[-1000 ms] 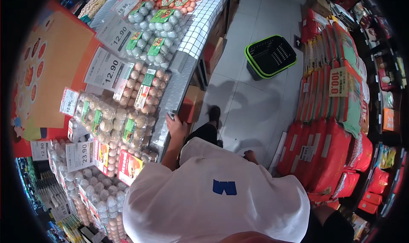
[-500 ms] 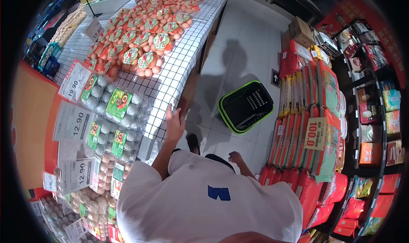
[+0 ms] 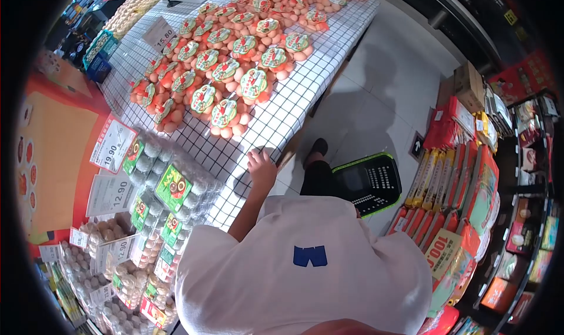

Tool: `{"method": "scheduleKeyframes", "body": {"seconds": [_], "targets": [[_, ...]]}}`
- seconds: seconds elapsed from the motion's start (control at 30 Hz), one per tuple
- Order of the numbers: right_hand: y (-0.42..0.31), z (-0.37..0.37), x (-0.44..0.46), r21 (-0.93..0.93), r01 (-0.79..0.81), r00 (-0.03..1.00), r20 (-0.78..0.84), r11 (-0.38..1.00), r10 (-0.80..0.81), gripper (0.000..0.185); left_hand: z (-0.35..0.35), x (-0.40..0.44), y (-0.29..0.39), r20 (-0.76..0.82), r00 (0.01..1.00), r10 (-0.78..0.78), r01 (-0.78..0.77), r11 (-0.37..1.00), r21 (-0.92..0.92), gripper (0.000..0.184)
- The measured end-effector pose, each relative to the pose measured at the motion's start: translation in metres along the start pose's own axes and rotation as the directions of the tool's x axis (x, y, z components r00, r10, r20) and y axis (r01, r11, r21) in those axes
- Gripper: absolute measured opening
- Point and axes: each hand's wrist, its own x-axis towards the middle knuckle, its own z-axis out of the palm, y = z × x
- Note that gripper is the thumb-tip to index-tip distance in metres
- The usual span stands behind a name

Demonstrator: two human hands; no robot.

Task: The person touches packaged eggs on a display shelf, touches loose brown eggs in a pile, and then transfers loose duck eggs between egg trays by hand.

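Your left hand [image 3: 262,169] is beside the aisle-side edge of the surface [image 3: 288,114], its fingers loosely spread with no object visible in them; whether the fingertips touch the edge you cannot tell from this angle. Your right hand is hidden, so its state cannot be told.

The surface has a smooth, pale covering ruled with thin dark lines into small squares, and it shines under the light. On it, beyond your left hand, lie the bagged eggs [image 3: 238,123], rounded bundles of smooth, pinkish-brown shells with orange-red bagging. Each bundle has a flat, scallop-edged label in cream, green and red. They sit close together in uneven rows running to the far end.

Nearer your left shoulder stand the egg packs [image 3: 202,185], clear, glossy plastic molded into domes around pale, greyish eggs, with bright green printed labels on top. Stiff, flat price cards [image 3: 113,150] lean along their outer side, one reading 19.90.

Across your leg, on the smooth grey tiled floor [image 3: 367,100], sits a black basket [image 3: 367,185] with a lime-green rim and rows of small holes.
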Motion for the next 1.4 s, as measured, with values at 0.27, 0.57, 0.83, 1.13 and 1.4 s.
{"method": "scheduleKeyframes", "body": {"seconds": [0.27, 0.57, 0.83, 1.13, 1.4], "targets": [[0.017, -0.133, 0.186, 0.025, 0.012, 0.995, 0.101, 1.000, -0.015, 0.022, -0.028, 0.112, 0.060, 0.504, 0.860, -0.082, 0.173, 0.975, -0.136, 0.051], [-0.009, -0.374, 0.457, 0.555, 0.147, 0.985, -0.161, 0.819, -0.068, 0.026, -0.014, 0.377, 0.311, 0.327, 0.841, 0.431, -0.171, 0.786, -0.594, 0.049], [-0.097, -0.548, 0.490, 0.850, -0.171, 0.979, 0.202, 0.498, -0.009, 0.035, 0.073, 0.530, 0.440, 0.122, 0.915, 0.384, -0.264, 0.800, -0.539, 0.062], [0.069, -0.662, 0.670, 0.706, -0.251, 0.968, 0.177, 0.663, 0.178, 0.026, 0.174, 0.731, 0.585, 0.044, 0.936, 0.348, -0.248, 0.746, -0.618, 0.063], [0.130, -0.748, 0.753, 0.811, -0.427, 0.846, 0.202, 0.399, 0.494, 0.023, 0.213, 0.902, 0.692, 0.116, 0.946, 0.303, -0.227, 0.874, -0.430, 0.060]]}}
